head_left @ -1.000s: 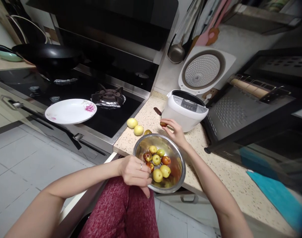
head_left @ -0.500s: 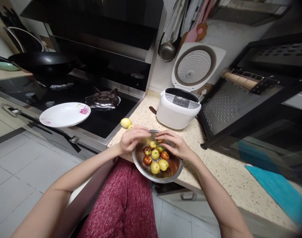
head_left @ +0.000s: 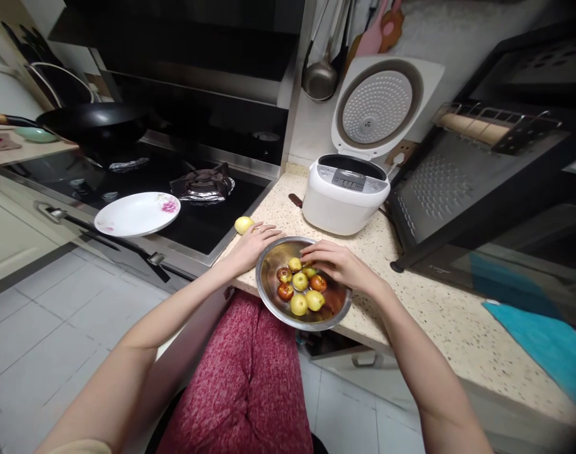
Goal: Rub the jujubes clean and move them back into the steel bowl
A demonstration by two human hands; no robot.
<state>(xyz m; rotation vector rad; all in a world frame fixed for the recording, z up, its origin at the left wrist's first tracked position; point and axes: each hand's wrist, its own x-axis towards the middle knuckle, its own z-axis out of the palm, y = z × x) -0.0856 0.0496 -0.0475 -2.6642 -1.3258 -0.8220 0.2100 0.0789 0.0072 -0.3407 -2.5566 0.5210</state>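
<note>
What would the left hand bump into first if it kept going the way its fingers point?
Probably the rim of the metal bowl. The left hand lies on the counter with fingers pointing right, almost at that rim. The yellow fruit sits behind it, out of that line. Depth is hard to judge.

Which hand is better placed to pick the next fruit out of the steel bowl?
Right. The right hand reaches over the steel bowl, fingertips at the fruits. The left hand rests on the countertop outside the rim, beside a loose yellow fruit.
</note>
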